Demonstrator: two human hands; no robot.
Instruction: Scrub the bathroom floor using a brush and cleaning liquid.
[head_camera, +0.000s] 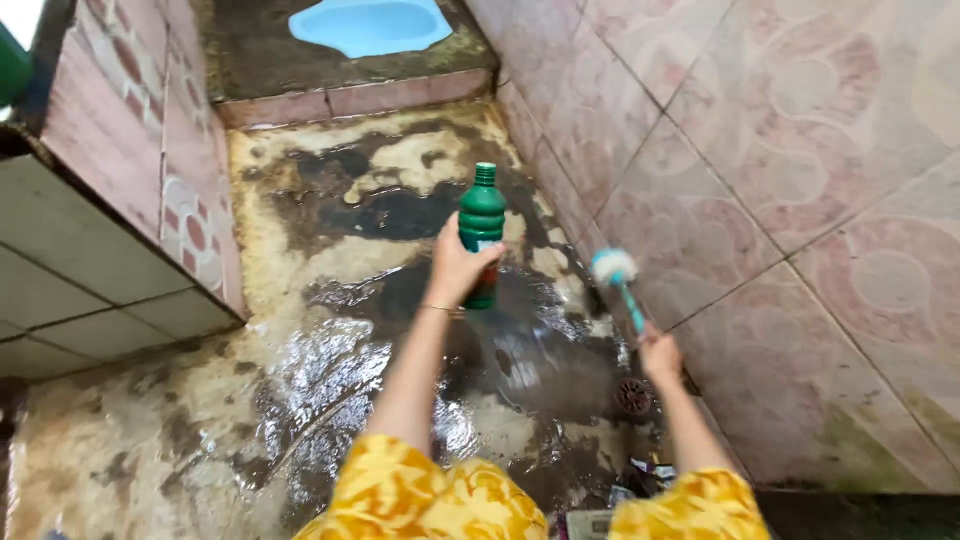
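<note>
- The left hand (455, 268) is wrapped tight around a dark green plastic bottle (482, 225), upright, cap on; its label is hidden by the fingers and what it holds cannot be made out.
- The right hand (660, 355) is closed on a blue-handled brush (620, 285), white bristles raised above it.
- Below the right hand, a round drain (634, 396) sits in the wet, stained floor (330, 350).
- Far beyond both hands, a blue squat pan (370, 25) is cut off at the top.

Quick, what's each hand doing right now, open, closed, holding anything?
Left hand: closed around the green bottle, held upright.
Right hand: closed on the handle of the teal brush, head up.
</note>
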